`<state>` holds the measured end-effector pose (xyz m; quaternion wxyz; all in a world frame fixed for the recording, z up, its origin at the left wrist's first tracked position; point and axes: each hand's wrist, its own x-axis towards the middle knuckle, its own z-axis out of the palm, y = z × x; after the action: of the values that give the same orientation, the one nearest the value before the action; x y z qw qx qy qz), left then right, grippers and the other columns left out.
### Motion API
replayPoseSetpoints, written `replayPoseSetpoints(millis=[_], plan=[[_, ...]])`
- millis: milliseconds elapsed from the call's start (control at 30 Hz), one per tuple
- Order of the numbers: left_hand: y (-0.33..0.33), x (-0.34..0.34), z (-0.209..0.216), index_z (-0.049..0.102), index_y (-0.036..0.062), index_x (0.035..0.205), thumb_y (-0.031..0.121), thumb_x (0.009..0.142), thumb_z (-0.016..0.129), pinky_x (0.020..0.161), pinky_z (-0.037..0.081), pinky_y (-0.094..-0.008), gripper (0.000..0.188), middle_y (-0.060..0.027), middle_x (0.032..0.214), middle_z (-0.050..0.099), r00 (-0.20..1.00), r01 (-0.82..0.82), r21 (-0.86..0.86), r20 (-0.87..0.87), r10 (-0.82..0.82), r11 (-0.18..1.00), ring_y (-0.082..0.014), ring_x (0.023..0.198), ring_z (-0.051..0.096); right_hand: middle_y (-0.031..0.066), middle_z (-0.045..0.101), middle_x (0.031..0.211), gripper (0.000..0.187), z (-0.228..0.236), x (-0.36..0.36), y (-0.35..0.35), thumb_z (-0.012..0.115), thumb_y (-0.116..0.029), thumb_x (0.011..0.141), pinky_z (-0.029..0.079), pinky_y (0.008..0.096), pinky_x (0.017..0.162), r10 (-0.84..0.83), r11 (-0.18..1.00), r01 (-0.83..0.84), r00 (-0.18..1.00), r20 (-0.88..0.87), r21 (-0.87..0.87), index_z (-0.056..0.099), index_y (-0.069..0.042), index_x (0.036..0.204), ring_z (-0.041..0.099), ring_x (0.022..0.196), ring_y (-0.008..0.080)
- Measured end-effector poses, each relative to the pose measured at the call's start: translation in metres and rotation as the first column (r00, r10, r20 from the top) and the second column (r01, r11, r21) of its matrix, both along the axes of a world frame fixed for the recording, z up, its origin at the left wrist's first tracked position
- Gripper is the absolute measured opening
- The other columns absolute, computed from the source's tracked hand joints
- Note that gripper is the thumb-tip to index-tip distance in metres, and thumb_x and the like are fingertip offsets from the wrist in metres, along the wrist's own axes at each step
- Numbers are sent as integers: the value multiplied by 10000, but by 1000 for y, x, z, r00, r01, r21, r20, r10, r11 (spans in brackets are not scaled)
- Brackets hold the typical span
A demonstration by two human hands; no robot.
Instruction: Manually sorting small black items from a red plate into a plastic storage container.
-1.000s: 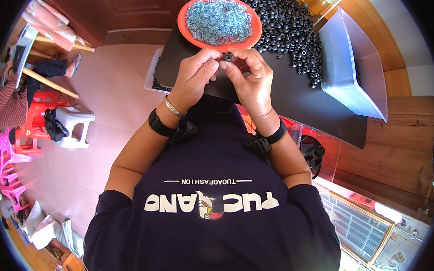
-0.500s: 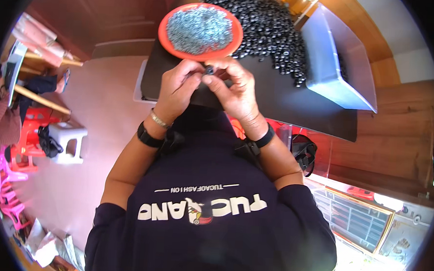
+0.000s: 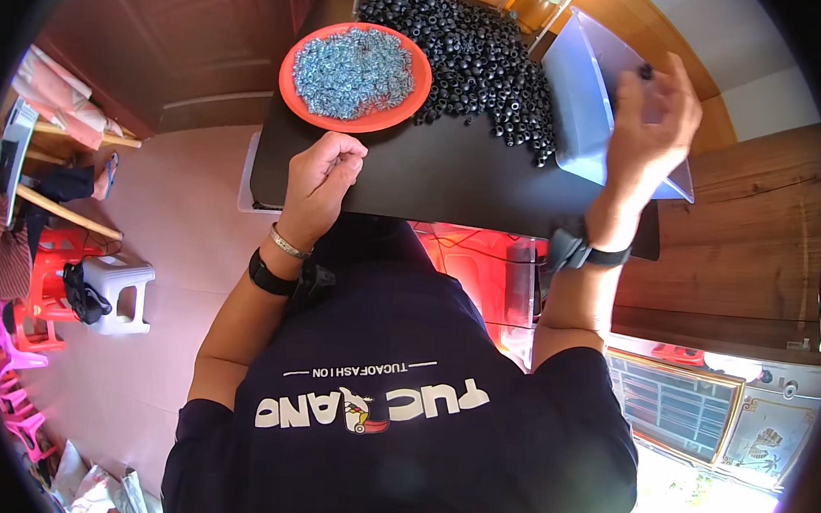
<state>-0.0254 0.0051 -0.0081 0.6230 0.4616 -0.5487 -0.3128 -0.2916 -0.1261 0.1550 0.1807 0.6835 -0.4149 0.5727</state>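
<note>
My right hand is raised over the pale translucent plastic bin. Its thumb and fingers stand apart, slightly blurred, with a small black round part at the gap between their tips. My left hand is closed at the near rim of an orange-red plate; whatever its curled fingers hold, if anything, is hidden. Many small silvery metal pieces fill the plate. To its right spreads a heap of small black round parts on the dark tabletop.
The bin stands at the table's right end, beside a wooden cabinet. Below the table's front edge are a red stool and loose cables. At far left are a white stool, pink stools and part of another person.
My right hand has left my left hand and swung up and right over the bin with the black part. My left hand has shifted slightly down and stays closed.
</note>
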Motion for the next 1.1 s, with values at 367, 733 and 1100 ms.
replayPoseSetpoints(millis=[367, 733, 1100], plan=[[2, -2, 6, 590, -27, 933, 8, 897, 540, 581, 381, -208, 71, 14, 719, 518, 1000, 7, 6, -21, -7, 1000, -37, 651, 449, 83, 673, 885, 119, -54, 29, -18, 687, -200, 823, 513, 362, 743, 420, 782, -136, 836, -352, 609, 710, -102, 887, 652, 842, 275], [0, -3, 4, 593, -27, 932, 17, 886, 556, 600, 401, -212, 73, 7, 726, 535, 1000, -6, 8, 17, 5, 1000, -42, 663, 469, 81, 649, 912, 185, -100, 50, -40, 686, -226, 801, 516, 406, 791, 470, 776, -16, 681, -562, 630, 693, -134, 962, 635, 917, 289], [-3, -3, 3, 595, -27, 930, 33, 884, 566, 614, 416, -221, 81, -9, 729, 551, 1000, -4, 9, 27, 4, 1000, -54, 669, 481, 105, 636, 893, 156, -119, 62, -51, 635, -142, 775, 531, 406, 808, 332, 845, 83, 692, -641, 528, 678, -103, 920, 639, 899, 299]])
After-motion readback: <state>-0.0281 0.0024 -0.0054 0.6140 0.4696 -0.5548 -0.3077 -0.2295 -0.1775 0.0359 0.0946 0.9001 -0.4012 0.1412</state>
